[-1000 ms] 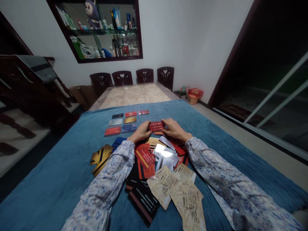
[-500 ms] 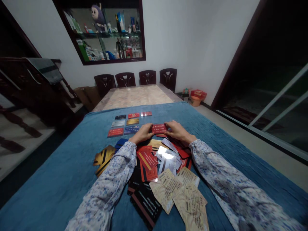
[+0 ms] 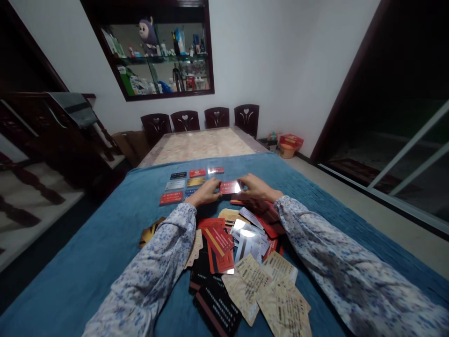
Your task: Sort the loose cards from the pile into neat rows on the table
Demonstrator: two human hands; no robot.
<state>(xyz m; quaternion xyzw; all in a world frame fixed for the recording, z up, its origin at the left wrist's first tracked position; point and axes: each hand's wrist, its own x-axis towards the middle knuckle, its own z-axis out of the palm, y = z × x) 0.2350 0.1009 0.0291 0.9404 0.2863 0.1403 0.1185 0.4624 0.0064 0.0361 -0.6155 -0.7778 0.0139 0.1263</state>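
Observation:
Between my two hands is a red card [image 3: 229, 187], glare on its right part. My left hand [image 3: 206, 191] pinches its left end, and my right hand [image 3: 257, 187] grips its right end. Left of my left hand lie rows of cards: a dark card [image 3: 178, 175], a silver card [image 3: 175, 185], a gold card [image 3: 196, 182] and several red ones, with a blue card [image 3: 190, 192] partly hidden by my left hand. Below my hands spreads a loose pile of red cards [image 3: 219, 241], silver cards [image 3: 249, 245], black cards [image 3: 217, 304] and beige cards [image 3: 286, 306].
A blue cloth [image 3: 105, 243] covers the near part of the table, and its bare marble-like top [image 3: 206, 142] shows beyond. Dark chairs [image 3: 216, 117] stand at the far end. Gold-and-black cards [image 3: 149, 232] lie beside my left sleeve.
Both hands and the red card have shifted slightly left, toward the rows, and now cover more of the blue card. The card has tilted into the glare. The view has shifted a little.

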